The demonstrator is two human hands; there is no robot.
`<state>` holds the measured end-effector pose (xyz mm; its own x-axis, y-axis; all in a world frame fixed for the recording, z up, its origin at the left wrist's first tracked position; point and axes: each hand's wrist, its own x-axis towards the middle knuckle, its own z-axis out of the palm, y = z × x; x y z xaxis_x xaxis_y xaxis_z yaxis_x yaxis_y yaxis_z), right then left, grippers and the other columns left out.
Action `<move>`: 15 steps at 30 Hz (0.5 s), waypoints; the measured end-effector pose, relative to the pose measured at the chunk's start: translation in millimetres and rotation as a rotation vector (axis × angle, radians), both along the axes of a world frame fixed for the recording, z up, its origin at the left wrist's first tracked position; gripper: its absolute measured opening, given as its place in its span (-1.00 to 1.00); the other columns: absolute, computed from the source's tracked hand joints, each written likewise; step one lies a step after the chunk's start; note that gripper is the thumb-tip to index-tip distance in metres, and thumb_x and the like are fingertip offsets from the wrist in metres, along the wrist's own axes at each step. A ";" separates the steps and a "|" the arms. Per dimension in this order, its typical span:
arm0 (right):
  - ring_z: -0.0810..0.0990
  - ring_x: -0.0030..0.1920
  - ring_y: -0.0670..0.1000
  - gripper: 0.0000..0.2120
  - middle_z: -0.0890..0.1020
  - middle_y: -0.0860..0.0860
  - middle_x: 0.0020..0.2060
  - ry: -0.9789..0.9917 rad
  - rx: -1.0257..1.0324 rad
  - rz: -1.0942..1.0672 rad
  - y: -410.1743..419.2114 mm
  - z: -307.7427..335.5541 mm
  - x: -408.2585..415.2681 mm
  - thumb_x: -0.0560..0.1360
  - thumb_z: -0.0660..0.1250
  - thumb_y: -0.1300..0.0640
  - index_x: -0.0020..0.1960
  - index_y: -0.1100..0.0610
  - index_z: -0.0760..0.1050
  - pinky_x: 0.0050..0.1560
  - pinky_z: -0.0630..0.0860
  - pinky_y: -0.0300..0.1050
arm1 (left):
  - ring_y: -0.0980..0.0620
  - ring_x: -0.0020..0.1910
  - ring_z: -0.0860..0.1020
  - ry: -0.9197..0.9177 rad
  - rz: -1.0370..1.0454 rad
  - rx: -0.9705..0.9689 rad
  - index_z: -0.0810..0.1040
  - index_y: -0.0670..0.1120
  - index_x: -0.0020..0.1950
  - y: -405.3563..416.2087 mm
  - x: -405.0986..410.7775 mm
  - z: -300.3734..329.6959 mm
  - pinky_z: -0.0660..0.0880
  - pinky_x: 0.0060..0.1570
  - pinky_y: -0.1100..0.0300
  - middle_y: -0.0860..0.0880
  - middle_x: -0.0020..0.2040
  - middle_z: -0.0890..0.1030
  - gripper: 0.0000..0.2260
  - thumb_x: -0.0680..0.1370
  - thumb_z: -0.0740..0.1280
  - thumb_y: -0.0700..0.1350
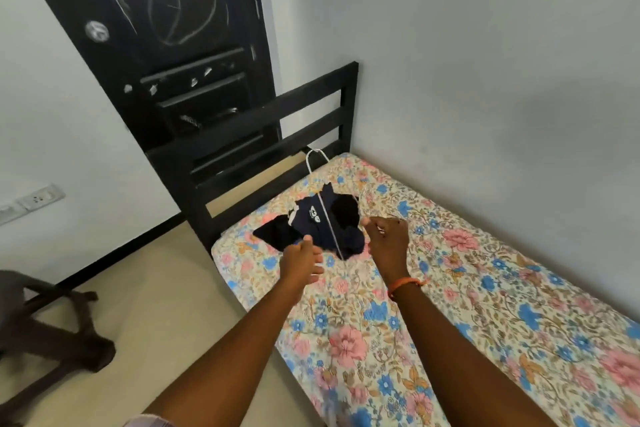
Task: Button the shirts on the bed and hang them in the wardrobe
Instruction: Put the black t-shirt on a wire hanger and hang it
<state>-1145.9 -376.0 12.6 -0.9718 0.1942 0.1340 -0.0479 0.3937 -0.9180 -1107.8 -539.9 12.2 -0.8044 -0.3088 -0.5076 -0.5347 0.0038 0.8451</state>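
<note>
Shirt (313, 222) crumpled on bed (450, 288); both outstretched hands' grips, left (301, 262) and right (386, 239), pinch it.

Room was lit pretty evenly, soft and kinda flat, no harsh glare anywhere. A broad, fuzzy shadow sat on the grey wall (485, 80) to the right. The wide lens bent the black door (166, 45) and leaned it hard. Both hands, left hand (300, 262) and right hand (387, 243), looked smeared, and the bottom edge went mushy and soft.
</note>
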 end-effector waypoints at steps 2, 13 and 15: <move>0.50 -0.30 0.08 -0.69 0.45 -0.07 -0.51 -0.010 0.024 0.028 -17.0 -13.7 -53.4 0.54 0.34 0.04 -0.35 0.11 0.57 0.11 0.42 0.10 | -0.06 -0.31 0.57 -0.066 0.019 -0.014 0.61 -0.20 -0.03 -28.7 -45.2 -17.8 0.46 -0.38 0.18 -0.13 -0.18 0.63 -0.66 0.66 0.21 0.04; 0.42 -0.54 -0.11 -0.56 0.41 -0.11 -0.62 -0.181 0.059 -0.101 -83.6 -129.2 -256.4 0.53 0.40 0.11 -0.48 -0.08 0.38 -0.04 0.34 0.06 | -0.28 0.09 0.63 -0.358 -0.092 -0.124 0.63 -0.15 0.00 -131.8 -303.5 -217.0 0.58 0.11 -0.16 -0.24 0.07 0.67 -0.82 0.53 0.24 -0.21; 0.42 -0.56 -0.13 -0.57 0.37 -0.11 -0.64 -0.223 0.052 -0.173 -93.7 -160.0 -282.4 0.53 0.43 0.15 -0.46 -0.04 0.38 -0.07 0.29 -0.08 | -0.30 0.08 0.62 -0.428 -0.049 -0.131 0.62 -0.25 0.04 -139.3 -338.8 -251.6 0.59 0.08 -0.18 -0.28 0.04 0.66 -0.80 0.54 0.26 -0.19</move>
